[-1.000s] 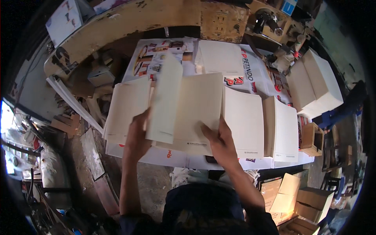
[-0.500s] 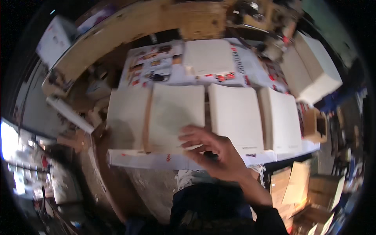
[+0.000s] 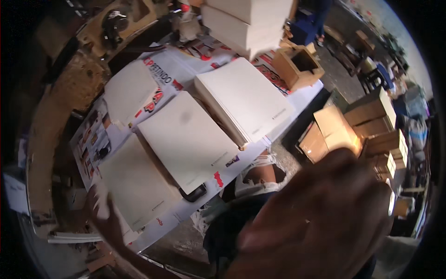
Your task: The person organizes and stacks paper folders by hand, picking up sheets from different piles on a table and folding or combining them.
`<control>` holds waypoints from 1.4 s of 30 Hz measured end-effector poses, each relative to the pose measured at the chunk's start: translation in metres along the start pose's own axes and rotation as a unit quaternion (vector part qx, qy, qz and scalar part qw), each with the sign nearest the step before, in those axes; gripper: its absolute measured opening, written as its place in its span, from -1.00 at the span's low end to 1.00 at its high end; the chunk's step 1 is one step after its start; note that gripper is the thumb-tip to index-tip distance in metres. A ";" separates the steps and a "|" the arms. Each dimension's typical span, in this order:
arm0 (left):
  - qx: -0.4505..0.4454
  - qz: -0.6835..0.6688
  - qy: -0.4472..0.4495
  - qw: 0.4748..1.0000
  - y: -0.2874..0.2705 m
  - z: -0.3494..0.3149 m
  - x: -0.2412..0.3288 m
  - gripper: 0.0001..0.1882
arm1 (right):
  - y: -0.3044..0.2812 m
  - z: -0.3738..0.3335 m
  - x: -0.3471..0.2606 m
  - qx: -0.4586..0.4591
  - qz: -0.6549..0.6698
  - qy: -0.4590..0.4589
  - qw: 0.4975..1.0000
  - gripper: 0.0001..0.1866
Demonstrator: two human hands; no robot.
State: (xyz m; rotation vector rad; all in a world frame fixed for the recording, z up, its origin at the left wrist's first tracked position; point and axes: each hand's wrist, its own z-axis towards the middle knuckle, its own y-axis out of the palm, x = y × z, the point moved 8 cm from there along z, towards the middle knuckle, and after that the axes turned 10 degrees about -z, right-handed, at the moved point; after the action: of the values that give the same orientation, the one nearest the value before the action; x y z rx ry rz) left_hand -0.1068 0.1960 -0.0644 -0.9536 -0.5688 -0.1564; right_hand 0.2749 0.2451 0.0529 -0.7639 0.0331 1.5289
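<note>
Several stacks of white paper sheets lie side by side on a printed table covering: a left stack [image 3: 137, 186], a middle stack [image 3: 188, 139] and a right stack [image 3: 244, 97]. Beside the outer edge of the left stack is my left hand [image 3: 106, 215], thumb and fingers apart; I see nothing gripped in it. My right hand [image 3: 320, 218] looms large and blurred at the lower right, away from the paper. Its fingers are too smeared to read. A dark object [image 3: 194, 193] shows partly under the middle stack's near corner.
Farther back on the table is another paper stack [image 3: 130, 90]. Large white blocks or boxes [image 3: 246, 23] stand at the far edge, next to an open wooden box [image 3: 297, 69]. Brown cartons [image 3: 337, 132] sit beyond the table's right side. A wooden bench [image 3: 51, 135] runs along the left.
The view has swung to the right, so the table appears tilted. My right hand has left the space over the paper stacks and come up close. My left hand stays by the left stack.
</note>
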 end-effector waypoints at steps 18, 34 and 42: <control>-0.348 -0.309 -0.022 0.885 0.182 -0.025 0.136 -0.78 | -0.028 -0.111 0.226 0.048 -0.456 0.269 0.847 -0.71; -0.019 -0.385 -0.048 0.922 0.076 -0.032 0.073 -0.77 | 0.006 -0.087 0.216 0.047 -0.087 0.412 0.906 -0.60; -0.266 -0.080 0.001 0.961 0.078 -0.046 0.044 -0.42 | 0.096 -0.068 0.211 -0.041 0.057 0.405 0.911 -0.61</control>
State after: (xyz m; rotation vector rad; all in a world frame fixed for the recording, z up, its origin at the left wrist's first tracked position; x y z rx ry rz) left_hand -0.0231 0.2095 -0.1183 -1.4280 -0.6147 -0.4734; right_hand 0.2376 0.3859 -0.1400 -1.4417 0.6448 1.2272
